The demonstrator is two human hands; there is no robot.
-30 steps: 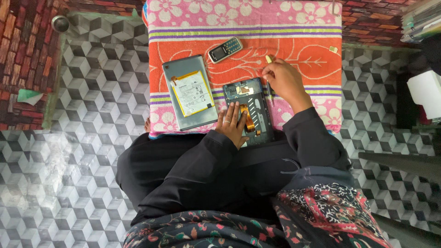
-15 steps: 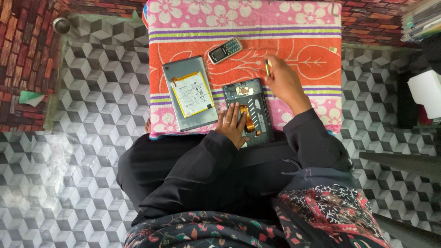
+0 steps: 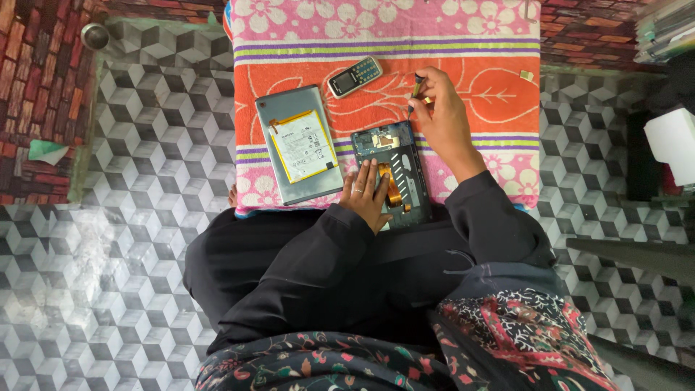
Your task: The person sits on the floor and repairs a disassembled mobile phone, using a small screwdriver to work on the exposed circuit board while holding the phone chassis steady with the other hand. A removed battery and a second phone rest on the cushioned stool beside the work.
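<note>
Cloth: spread on the floor in the upper middle of the frame, ahead of the person's lap.
Back cover with battery: on the cloth, at its left part, near the lower edge.
Small keypad phone: on the cloth, above and to the right of the back cover, apart from it.
Opened tablet body: on the cloth, just right of the back cover, its lower end at the lap.
Left hand: rests on the tablet body's lower left part.
Right hand: above the tablet body's upper right corner, holding a screwdriver whose tip points down at that corner.
Metal cup: on the floor at the upper left of the frame, well apart from the cloth.
</note>
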